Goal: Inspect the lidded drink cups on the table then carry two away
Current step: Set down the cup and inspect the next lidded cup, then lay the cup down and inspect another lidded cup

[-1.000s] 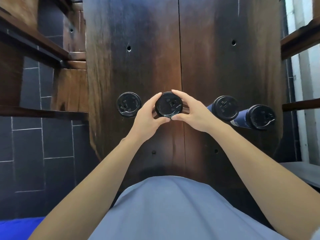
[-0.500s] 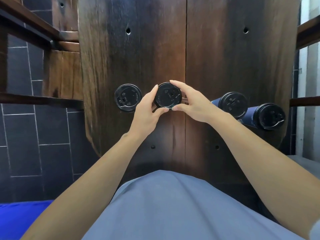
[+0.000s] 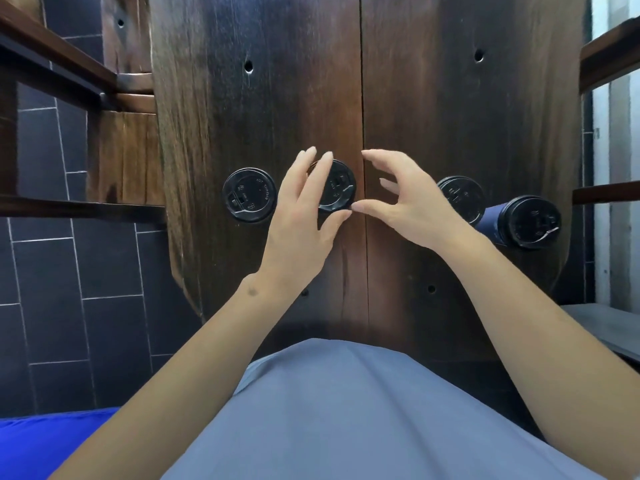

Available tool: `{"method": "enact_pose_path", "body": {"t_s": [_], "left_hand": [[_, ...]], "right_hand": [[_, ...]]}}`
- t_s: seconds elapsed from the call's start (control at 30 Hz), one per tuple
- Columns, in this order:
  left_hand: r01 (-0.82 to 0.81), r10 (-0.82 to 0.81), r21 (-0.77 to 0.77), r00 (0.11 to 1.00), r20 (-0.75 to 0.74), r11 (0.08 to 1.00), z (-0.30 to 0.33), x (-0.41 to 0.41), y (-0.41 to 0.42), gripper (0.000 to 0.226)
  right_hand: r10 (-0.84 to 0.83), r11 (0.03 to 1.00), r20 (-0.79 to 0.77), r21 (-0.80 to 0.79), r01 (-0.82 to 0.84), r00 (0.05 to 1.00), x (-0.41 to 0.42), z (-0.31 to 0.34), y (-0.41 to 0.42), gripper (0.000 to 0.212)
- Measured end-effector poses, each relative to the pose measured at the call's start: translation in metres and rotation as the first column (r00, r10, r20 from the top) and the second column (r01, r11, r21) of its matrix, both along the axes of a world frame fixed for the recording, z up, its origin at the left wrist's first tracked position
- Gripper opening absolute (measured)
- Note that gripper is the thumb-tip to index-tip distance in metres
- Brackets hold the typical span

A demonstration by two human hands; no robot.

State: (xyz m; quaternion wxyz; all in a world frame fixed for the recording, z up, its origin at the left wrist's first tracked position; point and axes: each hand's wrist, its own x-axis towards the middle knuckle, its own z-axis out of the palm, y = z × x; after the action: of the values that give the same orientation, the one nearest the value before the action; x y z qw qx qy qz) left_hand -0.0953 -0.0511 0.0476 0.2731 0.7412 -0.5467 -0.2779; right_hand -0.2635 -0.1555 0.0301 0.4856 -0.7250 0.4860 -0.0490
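Both hands at the second cup [image 3: 337, 187]!
Left hand [image 3: 304, 216] fingers lie straight across its lid; right hand [image 3: 407, 202] fingers spread, holding nothing, on the table [image 3: 433, 116].

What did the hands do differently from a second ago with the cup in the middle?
Both hands were pinching the second cup's lid from either side. Now the right hand has let go and opened, off to the right. The left hand has spread its fingers, lying over the lid's left part. All four cups stand where they were on the wooden table.
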Motion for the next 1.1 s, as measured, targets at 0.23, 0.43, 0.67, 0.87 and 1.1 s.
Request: {"method": "enact_pose_path", "body": {"t_s": [0.23,0.43,0.67,0.87,1.1], "left_hand": [[0.193,-0.188,0.02,0.968,-0.164,0.981,-0.007,-0.06,-0.029,0.054],[0.345,-0.263,0.251,0.915,-0.307,0.905,-0.031,-0.085,-0.072,0.071],[0.363,-0.205,0.323,0.879,-0.431,0.874,-0.047,-0.087,-0.104,0.067],[0.278,-0.165,0.337,0.931,-0.327,0.9,-0.044,-0.071,-0.113,0.075],[0.335,-0.319,0.307,0.942,-0.103,0.891,-0.051,-0.063,-0.092,0.066]], "right_hand": [[-0.181,0.973,-0.337,-0.197,0.119,0.924,-0.095,0.019,0.007,0.082],[0.037,0.999,-0.437,0.017,-0.032,0.899,-0.123,-0.004,-0.015,0.115],[0.073,0.995,-0.296,0.09,-0.048,0.952,-0.11,-0.01,-0.059,0.096],[0.102,0.992,-0.204,0.096,-0.084,0.974,-0.092,-0.011,-0.08,0.091],[0.156,0.987,-0.119,0.057,-0.15,0.981,-0.077,-0.023,-0.065,0.088]]}}
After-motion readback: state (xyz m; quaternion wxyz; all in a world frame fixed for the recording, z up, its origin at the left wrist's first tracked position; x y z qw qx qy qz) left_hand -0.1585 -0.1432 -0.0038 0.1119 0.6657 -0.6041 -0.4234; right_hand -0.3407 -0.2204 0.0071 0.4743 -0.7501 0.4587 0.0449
